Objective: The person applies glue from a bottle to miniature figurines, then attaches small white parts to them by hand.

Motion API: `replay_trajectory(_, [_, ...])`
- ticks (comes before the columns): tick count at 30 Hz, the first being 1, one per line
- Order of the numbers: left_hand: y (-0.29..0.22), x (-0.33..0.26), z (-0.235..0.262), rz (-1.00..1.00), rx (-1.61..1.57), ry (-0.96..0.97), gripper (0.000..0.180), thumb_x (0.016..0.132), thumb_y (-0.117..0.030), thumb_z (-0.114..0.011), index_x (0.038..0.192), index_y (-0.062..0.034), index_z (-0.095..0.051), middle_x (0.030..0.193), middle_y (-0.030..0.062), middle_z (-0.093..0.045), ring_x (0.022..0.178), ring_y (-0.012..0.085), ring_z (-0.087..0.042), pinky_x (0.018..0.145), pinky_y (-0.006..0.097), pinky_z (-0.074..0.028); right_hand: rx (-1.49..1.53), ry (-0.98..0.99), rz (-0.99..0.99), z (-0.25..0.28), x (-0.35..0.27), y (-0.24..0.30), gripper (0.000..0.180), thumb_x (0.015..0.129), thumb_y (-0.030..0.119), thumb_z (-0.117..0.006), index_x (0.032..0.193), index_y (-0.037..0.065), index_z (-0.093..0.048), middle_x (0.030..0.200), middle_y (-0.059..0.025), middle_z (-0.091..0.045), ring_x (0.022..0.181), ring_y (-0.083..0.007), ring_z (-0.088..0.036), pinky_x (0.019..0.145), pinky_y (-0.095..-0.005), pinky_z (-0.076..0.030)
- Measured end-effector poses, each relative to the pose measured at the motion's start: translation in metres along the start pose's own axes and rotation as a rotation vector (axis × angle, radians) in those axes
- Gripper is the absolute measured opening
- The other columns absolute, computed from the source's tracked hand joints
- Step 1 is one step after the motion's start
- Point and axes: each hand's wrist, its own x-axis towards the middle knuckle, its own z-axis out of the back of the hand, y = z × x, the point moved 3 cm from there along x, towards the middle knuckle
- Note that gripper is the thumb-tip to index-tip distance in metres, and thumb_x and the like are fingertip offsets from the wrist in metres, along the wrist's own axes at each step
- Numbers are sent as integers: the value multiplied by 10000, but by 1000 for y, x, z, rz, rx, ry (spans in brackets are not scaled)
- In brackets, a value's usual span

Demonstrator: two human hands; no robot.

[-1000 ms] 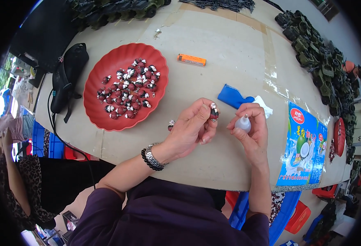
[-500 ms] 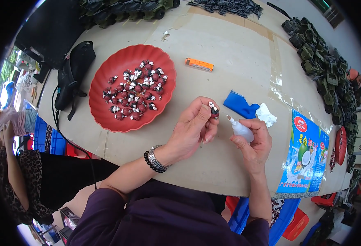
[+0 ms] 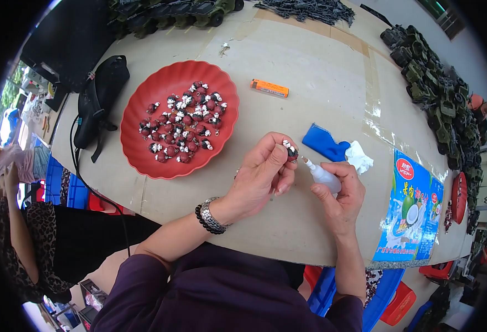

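Between the thumb and fingers of my left hand (image 3: 263, 171) is a small dark red and black ornament (image 3: 291, 150) with a white top. My right hand (image 3: 342, 195) is closed around a small white squeeze bottle (image 3: 325, 177). Its narrow tip points at the ornament, with what looks like a slight gap between them. To the left, a red scalloped plate (image 3: 144, 99) holds many similar round ornaments (image 3: 187, 119), dark red with black and white parts. Just beyond my hands lie a blue cloth piece (image 3: 323, 143) and a crumpled white tissue (image 3: 359, 157).
An orange box (image 3: 269, 88) lies mid-table. A black bag-like object (image 3: 97, 105) with a cable is left of the plate. Green toy vehicles (image 3: 442, 99) pile up at the right and far edges. A blue printed sheet (image 3: 409, 210) covers the near right. Another person (image 3: 28, 243) is at left.
The ornament in my left hand has shifted and turned slightly. The bottle in my right hand has moved a little left, its tip closer to the ornament.
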Motion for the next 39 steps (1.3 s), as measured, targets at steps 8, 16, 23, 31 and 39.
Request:
replay_trajectory(8, [-1,0,0,4,1,7,268,1012,-352,-416,1058,-92,-464,860,17,-514,564,91,-457,511,239,-369,-24,-1,13,-1,1,2,297,720,60,-766,975,19,-619,897,-81,-627,793,-183,-610,691,-281,-472])
replay_trajectory(16, [-1,0,0,4,-8,12,266,1013,-346,-415,1062,-89,-465,867,16,-521,560,87,-457,506,237,-368,-17,-8,3,-2,1,1,302,713,51,-770,971,17,-616,888,-82,-628,787,-186,-608,689,-282,-470])
replay_trajectory(23, [-1,-1,-1,17,-16,0,270,1013,-344,-416,1082,-88,-468,873,18,-530,561,86,-456,505,238,-369,-68,-20,56,-1,1,2,314,702,32,-771,972,14,-611,889,-100,-630,785,-209,-613,690,-294,-478])
replay_trajectory(31, [-2,-1,-1,24,-25,2,274,1009,-346,-428,1090,-88,-470,873,21,-532,560,85,-456,501,238,-363,-105,-24,116,0,1,5,315,709,29,-772,975,0,-605,901,-114,-635,793,-224,-618,692,-308,-491])
replay_trajectory(39, [-2,-2,-2,20,-28,2,275,1009,-347,-428,1086,-86,-471,869,21,-532,556,85,-457,500,237,-363,-103,-22,118,-1,0,6,323,711,23,-771,984,1,-598,908,-116,-633,789,-224,-613,692,-308,-491])
